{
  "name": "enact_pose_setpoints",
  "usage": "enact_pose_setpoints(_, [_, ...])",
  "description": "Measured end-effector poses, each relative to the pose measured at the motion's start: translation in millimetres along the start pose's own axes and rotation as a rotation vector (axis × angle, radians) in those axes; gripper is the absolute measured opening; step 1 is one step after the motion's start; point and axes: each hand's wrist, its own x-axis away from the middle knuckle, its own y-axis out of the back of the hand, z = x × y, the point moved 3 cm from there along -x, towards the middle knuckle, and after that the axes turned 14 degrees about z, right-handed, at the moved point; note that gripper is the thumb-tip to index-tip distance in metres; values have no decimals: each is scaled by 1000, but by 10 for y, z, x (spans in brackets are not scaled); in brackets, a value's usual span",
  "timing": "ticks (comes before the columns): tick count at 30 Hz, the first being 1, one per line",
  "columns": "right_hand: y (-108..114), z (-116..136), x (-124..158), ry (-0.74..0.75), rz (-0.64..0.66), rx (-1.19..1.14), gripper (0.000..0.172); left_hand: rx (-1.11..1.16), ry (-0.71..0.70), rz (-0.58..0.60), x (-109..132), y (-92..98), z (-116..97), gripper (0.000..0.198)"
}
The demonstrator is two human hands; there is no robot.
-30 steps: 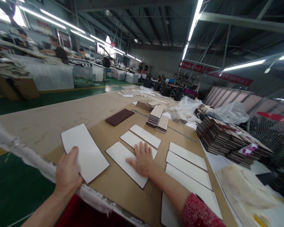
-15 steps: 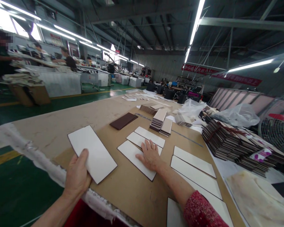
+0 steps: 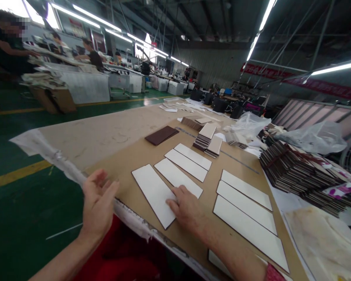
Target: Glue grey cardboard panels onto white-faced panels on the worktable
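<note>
A white rectangular panel (image 3: 153,194) with dark edges lies flat on the brown board (image 3: 128,191) near the table's front edge. My right hand (image 3: 188,208) rests at its right end, thumb and bent fingers apart, touching the panel from above. My left hand (image 3: 99,205) is raised off the table edge, left of that panel, with its fingers apart and nothing in it. Just behind, another white panel (image 3: 178,177) lies at a slant. Two narrower white strips (image 3: 188,162) sit side by side beyond it. Several more white panels (image 3: 248,216) lie in a row to the right.
A dark brown piece (image 3: 162,135) and stacks of beige-topped strips (image 3: 206,136) lie farther back. A tall pile of dark-edged panels (image 3: 298,175) and cloudy plastic sheeting (image 3: 324,234) occupy the right side. A person (image 3: 8,47) works at a bench far left.
The white panel that was in my left hand now lies on the board, and that hand has let go. My right hand has moved nearer, onto this panel. The view has shifted.
</note>
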Motion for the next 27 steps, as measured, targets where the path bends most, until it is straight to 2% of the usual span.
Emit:
enact_pose_setpoints(2, [94, -96, 110, 63, -136, 111, 24, -187, -61, 190, -19, 46, -4, 59])
enact_pose_setpoints(5, [329, -244, 310, 105, -317, 66, 28, -547, -257, 679, -41, -146, -67, 45])
enact_pose_setpoints(7, [487, -334, 472, 74, -320, -14, 28, -770, -449, 990, -53, -338, -82, 47])
enact_pose_setpoints(9, [618, -402, 674, 39, -288, -76, 27, -937, -565, 1171, -87, -497, -44, 51])
enact_pose_setpoints(11, [707, -464, 914, 11, -286, -114, 28, -1062, -581, 1246, -112, -609, 24, 49])
enact_pose_setpoints(14, [741, -597, 1298, -61, -371, -142, 29, -1137, -555, 1247, -57, -694, 78, 44])
enact_pose_setpoints(19, [567, -892, 1843, -198, -566, -92, 25, -1080, -535, 1284, 170, -833, -49, 45])
enact_pose_setpoints(23, [411, -993, 2139, -258, -690, -57, 24, -993, -614, 1372, 169, -1206, -176, 45])
enact_pose_setpoints(25, [386, -973, 2228, -255, -713, -48, 24, -985, -721, 1477, 123, -1434, -164, 47])
enact_pose_setpoints(27, [393, -940, 2289, -235, -728, -35, 24, -1036, -767, 1573, 66, -1606, -79, 59])
